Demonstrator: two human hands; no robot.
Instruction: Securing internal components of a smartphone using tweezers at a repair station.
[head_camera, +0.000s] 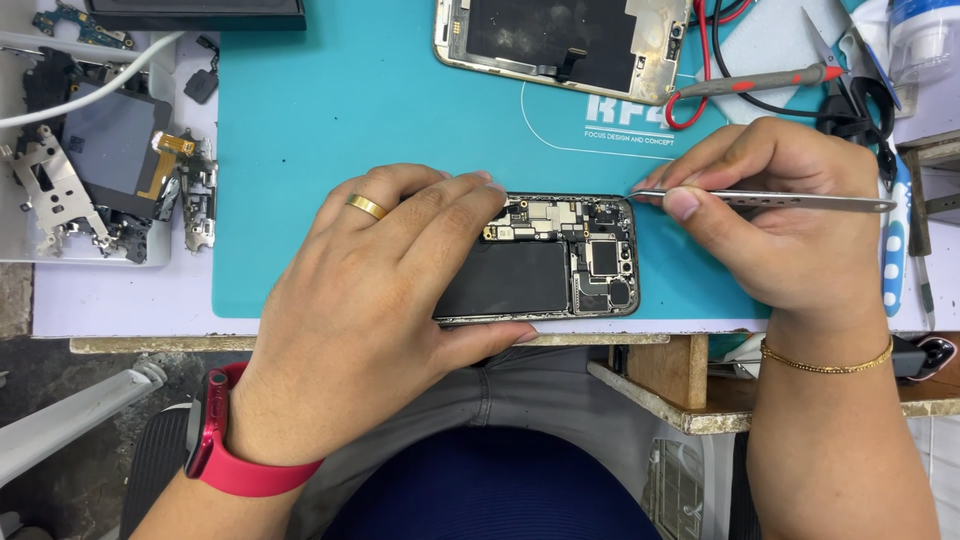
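So here's the setup: an opened dark smartphone with its back off and the circuit board and black battery exposed (560, 262) lies flat near the front edge of a teal silicone work mat (350, 110), right in front of the person. The left hand (385, 300) is spread over the phone's left half, fingers lying across the top edge and the thumb hooked under the bottom edge, so it's pinning the frame down rather than lifting it. There's a gold ring on one finger and a red wristband on that arm.

The right hand (780, 215) is pinched closed around a pair of slim silver metal tweezers (770, 200), held like a pen, tips pointing left and sitting just at the phone's top right corner. Can't tell if the tips have anything in them, way too small.

My read on handling: the phone is light and stiff, but the guts are fragile, tiny connectors and flex cables everywhere, so holding it by the metal frame edges looks like the safe bet.

A second gutted phone shell (560, 45) sits at the top of the mat, and a white tray of removed parts (100, 170) is off to the left.
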